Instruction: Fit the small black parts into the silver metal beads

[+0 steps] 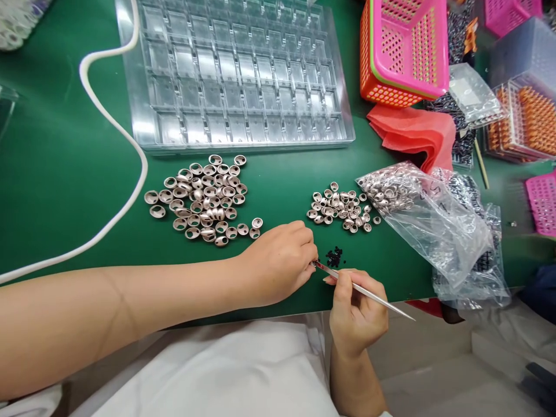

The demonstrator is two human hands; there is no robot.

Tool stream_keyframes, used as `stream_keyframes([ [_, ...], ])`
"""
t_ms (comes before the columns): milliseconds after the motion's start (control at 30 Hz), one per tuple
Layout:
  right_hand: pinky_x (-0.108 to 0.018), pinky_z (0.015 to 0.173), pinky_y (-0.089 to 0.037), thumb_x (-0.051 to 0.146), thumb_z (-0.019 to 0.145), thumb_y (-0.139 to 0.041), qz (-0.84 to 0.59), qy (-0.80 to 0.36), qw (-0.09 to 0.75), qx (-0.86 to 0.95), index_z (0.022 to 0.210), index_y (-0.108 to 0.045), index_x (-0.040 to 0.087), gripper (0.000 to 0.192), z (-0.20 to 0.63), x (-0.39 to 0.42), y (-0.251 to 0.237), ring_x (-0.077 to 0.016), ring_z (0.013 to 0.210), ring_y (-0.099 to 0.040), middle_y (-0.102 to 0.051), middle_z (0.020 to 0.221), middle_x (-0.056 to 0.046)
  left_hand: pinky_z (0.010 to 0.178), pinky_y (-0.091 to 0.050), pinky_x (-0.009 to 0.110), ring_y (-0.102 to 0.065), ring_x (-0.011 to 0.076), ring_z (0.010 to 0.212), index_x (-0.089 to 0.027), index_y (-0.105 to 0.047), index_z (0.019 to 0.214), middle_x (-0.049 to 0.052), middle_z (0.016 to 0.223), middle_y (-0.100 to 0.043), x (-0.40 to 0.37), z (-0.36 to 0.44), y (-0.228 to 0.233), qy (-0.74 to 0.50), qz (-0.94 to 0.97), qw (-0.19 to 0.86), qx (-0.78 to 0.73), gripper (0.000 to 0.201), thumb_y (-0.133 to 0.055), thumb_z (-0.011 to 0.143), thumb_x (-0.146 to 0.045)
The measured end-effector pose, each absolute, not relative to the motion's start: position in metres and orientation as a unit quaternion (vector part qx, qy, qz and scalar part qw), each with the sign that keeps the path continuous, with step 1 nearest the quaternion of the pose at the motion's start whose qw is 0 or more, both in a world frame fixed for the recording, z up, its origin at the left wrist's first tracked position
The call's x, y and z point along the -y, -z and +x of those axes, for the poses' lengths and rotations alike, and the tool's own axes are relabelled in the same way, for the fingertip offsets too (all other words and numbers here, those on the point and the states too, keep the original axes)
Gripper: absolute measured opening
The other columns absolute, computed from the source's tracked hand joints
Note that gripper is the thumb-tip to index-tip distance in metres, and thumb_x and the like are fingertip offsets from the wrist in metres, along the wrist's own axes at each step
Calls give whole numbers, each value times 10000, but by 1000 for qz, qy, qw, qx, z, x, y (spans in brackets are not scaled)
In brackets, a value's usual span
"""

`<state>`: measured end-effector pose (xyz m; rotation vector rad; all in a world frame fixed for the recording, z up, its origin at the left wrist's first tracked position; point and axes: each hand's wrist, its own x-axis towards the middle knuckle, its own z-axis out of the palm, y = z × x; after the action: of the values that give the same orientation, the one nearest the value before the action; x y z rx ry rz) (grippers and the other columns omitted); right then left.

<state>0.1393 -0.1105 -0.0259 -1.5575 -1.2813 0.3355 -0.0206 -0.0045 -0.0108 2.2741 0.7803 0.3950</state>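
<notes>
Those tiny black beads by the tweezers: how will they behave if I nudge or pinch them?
The black beads look rounded, so a nudge would probably scatter them across the green mat. Being tiny, they are likely very light and slip from fingers easily; the pointed tweezers in the right hand seem safer.

The right hand (356, 315) holds tweezers (362, 291) whose tip meets the left hand (280, 260) beside black beads (334, 256).

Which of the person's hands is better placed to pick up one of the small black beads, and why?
Probably the right hand: it holds the tweezers, whose tip sits just beside the black beads. The left hand is close too, but its fingertips are pinched together at the tweezers' tip.
</notes>
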Motion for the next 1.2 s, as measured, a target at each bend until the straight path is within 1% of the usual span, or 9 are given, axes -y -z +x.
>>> stream_keyframes([
  [200,-289,547,-609,72,892,-659,-651,-138,517,539,979,-613,208,168,140,111,26,-135,610,-683,-682,770,20,686,-467,338,-567,213,811,-126,-746,869,58,849,-670,4,-20,9,-152,877,343,-302,52,-698,878,-145],
  [333,-289,539,-606,82,896,-660,-655,-136,512,539,968,-609,210,156,141,111,25,-136,606,-683,-683,762,20,684,-468,339,-566,212,809,-125,-745,868,61,850,-668,4,-20,10,-157,875,346,-302,68,-686,890,-152],
  [800,-298,562,-609,12,864,-666,-634,-146,523,551,1013,-620,197,242,141,110,26,-137,636,-686,-692,770,21,687,-468,343,-557,213,806,-126,-744,865,60,843,-663,4,-20,12,-157,875,346,-299,79,-677,897,-154],
  [933,-303,572,-611,7,851,-675,-624,-148,499,583,1044,-617,197,277,146,110,23,-148,667,-697,-697,784,10,702,-467,343,-554,214,817,-130,-738,873,62,854,-661,5,-21,13,-159,877,345,-294,96,-659,915,-166],
  [1200,-284,573,-607,49,866,-674,-640,-141,436,616,1019,-600,214,237,151,110,15,-150,667,-698,-694,771,7,700,-457,348,-547,219,821,-133,-735,872,67,862,-656,4,-21,14,-156,881,340,-290,117,-639,927,-171],
])
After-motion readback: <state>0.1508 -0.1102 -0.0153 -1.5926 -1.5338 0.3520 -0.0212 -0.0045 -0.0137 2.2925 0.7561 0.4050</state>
